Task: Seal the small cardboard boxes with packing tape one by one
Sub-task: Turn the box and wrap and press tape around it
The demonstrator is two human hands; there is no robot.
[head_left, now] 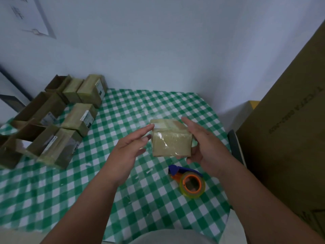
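Glossy taped cardboard box (171, 141) between hands — right (202, 143) cupping it, left (131, 147) flat-fingered alongside.

Open tablecloth (123, 110) mid-table; boxes (52, 120) crowd left, tape dispenser (190, 182) near, probably large carton (290, 138) blocks right.

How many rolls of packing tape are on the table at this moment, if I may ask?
1. The tape roll, on its orange and blue dispenser, lies on the checked tablecloth just below the held box. Others may lie out of view.
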